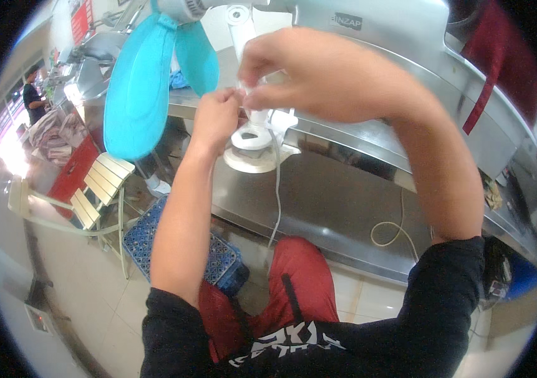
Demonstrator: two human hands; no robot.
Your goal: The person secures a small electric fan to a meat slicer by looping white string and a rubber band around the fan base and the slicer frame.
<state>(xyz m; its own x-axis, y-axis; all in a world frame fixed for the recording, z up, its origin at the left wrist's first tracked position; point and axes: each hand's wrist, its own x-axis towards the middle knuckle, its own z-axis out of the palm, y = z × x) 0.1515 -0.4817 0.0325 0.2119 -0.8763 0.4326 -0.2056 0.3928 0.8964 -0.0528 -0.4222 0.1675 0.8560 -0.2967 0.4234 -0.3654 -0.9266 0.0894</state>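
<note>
A fan stands in front of me, with large turquoise blades (139, 88), a white pole (240, 31) and a white collar with an opening (252, 137) lower down. My left hand (217, 116) is closed beside the pole, its fingertips pressed together against something too small to make out. Just right of it, my right hand (319, 75) curves over the pole, thumb and fingers apart and slightly blurred. Those fingers hide part of the pole. From the collar area a white cord (278, 189) hangs down.
A stainless steel bench (319, 195) with a lower shelf runs behind the fan. At left are a slatted folding chair (109, 179) and a blue plastic crate (145, 230). A loose cable (385, 233) lies on the shelf. Another person (32, 97) stands far left.
</note>
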